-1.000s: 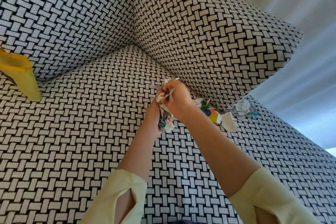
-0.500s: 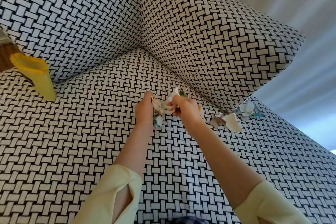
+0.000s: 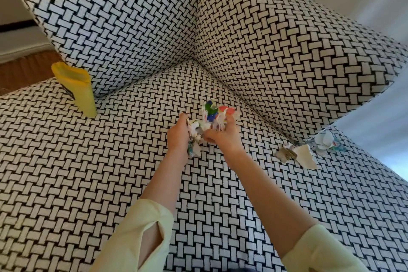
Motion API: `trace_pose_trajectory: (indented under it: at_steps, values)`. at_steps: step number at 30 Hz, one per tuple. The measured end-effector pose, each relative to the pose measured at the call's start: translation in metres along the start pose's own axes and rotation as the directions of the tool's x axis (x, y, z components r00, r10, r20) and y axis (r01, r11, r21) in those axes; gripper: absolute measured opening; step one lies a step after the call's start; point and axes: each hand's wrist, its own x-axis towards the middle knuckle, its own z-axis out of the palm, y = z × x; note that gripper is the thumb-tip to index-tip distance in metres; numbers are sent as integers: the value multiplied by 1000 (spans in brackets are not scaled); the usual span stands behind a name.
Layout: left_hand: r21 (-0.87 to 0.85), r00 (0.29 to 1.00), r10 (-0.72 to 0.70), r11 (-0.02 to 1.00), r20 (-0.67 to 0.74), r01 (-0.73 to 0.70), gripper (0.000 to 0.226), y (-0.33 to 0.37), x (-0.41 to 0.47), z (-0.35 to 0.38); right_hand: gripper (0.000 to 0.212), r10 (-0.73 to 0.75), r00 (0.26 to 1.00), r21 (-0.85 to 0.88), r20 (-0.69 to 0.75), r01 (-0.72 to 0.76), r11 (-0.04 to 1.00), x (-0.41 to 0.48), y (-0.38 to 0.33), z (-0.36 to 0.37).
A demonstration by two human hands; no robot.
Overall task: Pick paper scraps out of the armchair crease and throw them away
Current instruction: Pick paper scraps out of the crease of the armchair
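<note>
Both hands meet over the middle of the armchair seat (image 3: 110, 172), which is woven black and white. My left hand (image 3: 179, 136) is closed around a wad of crumpled paper scraps (image 3: 195, 134). My right hand (image 3: 223, 136) grips a bunch of colourful scraps (image 3: 213, 112) with green, blue and red print, pressed against the left hand's wad. More scraps (image 3: 295, 155) lie at the right end of the crease under the side cushion (image 3: 298, 51), and a white and blue one (image 3: 324, 141) is tucked in the crease itself.
A yellow bag-lined bin (image 3: 76, 87) stands past the seat's far left edge, beside the back cushion (image 3: 121, 17). Wooden floor (image 3: 22, 70) and a white baseboard show at far left. A pale curtain (image 3: 375, 117) hangs on the right.
Both hands have drawn away from the crease toward the seat's middle, carrying their scraps. My view has swung left, bringing the yellow bin further into the picture.
</note>
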Motion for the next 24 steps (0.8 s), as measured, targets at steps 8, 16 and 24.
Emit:
trace_pose_trajectory:
  at_steps: [8, 16, 24]
  values:
    - [58, 997, 75, 996, -18, -74, 38, 9, 1, -24, 84, -180, 982, -445, 54, 185, 876, -1, 2, 26]
    - [328, 931, 346, 898, -114, -294, 39, 14, 8, -57, 98, -119, 975, -818, 189, 223, 531, 9, 8, 44]
    - [11, 948, 242, 970, -205, -245, 37, 23, 3, -82, 27, -187, 950, -422, 250, 281, 862, -13, 13, 101]
